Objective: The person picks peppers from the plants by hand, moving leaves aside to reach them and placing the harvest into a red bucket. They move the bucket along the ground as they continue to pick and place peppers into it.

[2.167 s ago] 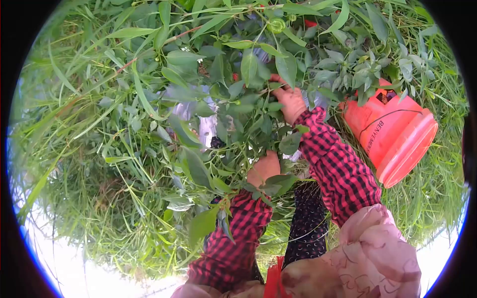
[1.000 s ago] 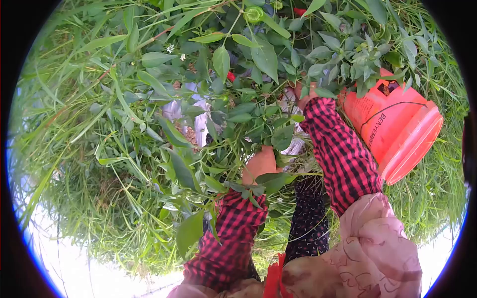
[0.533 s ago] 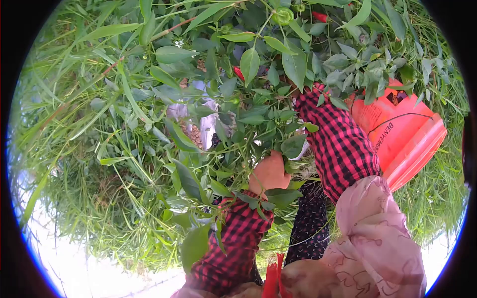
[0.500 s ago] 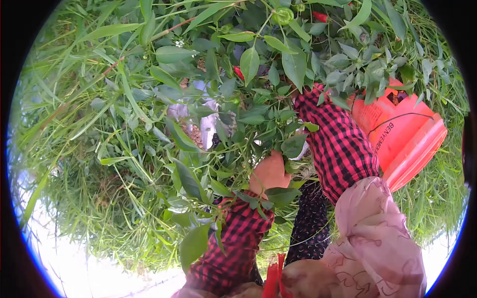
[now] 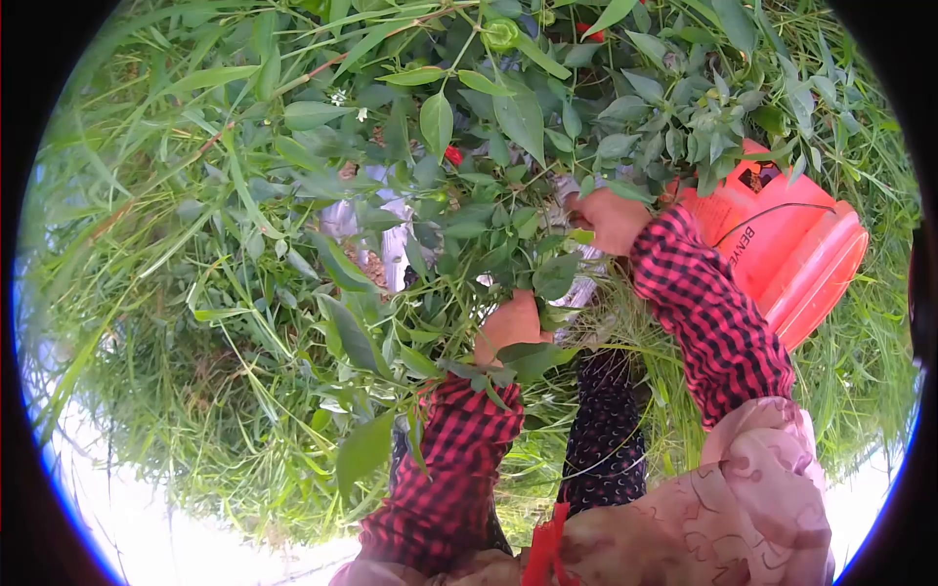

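A leafy pepper plant (image 5: 518,117) fills the space before me. My left hand (image 5: 506,330) reaches up into its lower leaves, its fingers mostly hidden by foliage. My right hand (image 5: 616,221) is at the plant's right side, with fingers bent inward; leaves cover the fingertips, and whatever they grip cannot be made out. Up among the leaves hang a green pepper (image 5: 500,35) and a red pepper (image 5: 590,33). Another red pepper (image 5: 452,155) shows above and left of my hands. A red bucket (image 5: 782,244) leans tilted beside my right forearm.
Tall grass (image 5: 127,244) surrounds the plant on the left, and more grass (image 5: 840,391) grows at the right. Pale plastic sheeting (image 5: 396,244) shows through the stems. A patterned dark trouser leg (image 5: 604,430) stands below the hands. A thin wire handle crosses the bucket.
My right hand, hidden behind leaves before, has drawn back down and right into view. My left hand stays in the lower leaves. The whole view has shifted slightly.
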A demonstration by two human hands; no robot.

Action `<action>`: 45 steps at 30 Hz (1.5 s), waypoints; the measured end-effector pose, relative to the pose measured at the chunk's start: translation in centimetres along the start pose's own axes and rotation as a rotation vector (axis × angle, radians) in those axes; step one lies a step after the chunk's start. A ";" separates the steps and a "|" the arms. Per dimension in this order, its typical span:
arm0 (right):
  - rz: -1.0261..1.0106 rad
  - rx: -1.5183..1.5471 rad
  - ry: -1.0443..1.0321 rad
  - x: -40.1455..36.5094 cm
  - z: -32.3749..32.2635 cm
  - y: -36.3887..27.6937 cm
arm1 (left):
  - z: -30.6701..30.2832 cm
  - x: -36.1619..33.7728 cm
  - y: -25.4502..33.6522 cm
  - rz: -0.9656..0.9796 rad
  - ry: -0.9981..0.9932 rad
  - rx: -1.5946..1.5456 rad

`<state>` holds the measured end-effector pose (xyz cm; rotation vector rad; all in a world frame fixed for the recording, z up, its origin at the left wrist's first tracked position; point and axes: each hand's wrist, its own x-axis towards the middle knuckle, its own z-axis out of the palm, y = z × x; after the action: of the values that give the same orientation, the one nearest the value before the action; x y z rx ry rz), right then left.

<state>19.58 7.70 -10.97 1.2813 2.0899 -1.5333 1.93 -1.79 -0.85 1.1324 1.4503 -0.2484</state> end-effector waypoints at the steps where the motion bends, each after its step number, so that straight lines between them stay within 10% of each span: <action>1: 0.168 -0.106 0.042 -2.3 -2.5 -2.2 | 0.0 -0.1 0.1 -0.032 0.010 0.046; 5: 0.056 0.846 -0.262 -5.1 -9.8 -9.0 | 0.6 0.0 0.8 -0.120 -0.045 0.058; 9: -0.256 0.561 0.350 4.1 -6.9 -11.9 | 3.6 0.6 -0.3 -0.046 0.103 0.099; 13: -0.017 -0.204 0.157 14.0 -2.3 -10.7 | 2.8 0.8 0.7 -0.209 0.011 0.059; 18: -0.172 -0.255 0.550 16.3 3.0 -6.3 | 2.4 1.1 1.5 -0.316 0.065 0.045; 27: 0.029 -0.156 0.391 15.4 1.5 -7.9 | 1.9 1.3 3.2 -0.391 0.218 0.177; 31: 0.119 0.856 0.469 16.6 3.3 -6.0 | 2.6 1.4 2.2 -0.246 0.164 0.087; 33: -0.003 0.281 0.465 16.4 2.2 -5.1 | 2.2 1.2 2.7 -0.266 0.171 0.140; 35: 0.010 0.462 0.580 15.8 2.3 -4.6 | 1.6 0.7 1.3 -0.098 0.105 0.015; 37: -0.023 0.561 0.399 14.3 0.3 -7.5 | 0.9 0.6 1.4 -0.055 0.048 0.028; 39: -0.012 -0.038 0.168 14.1 -0.3 -8.8 | 0.6 0.5 1.6 -0.072 0.027 0.025; 45: -0.063 0.153 0.427 11.4 -0.5 -10.2 | 1.3 0.3 1.0 -0.083 0.063 0.043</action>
<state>5.30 13.25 -11.51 1.7436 2.3147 -1.5822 3.54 -2.04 -1.01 1.1251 1.5565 -0.3055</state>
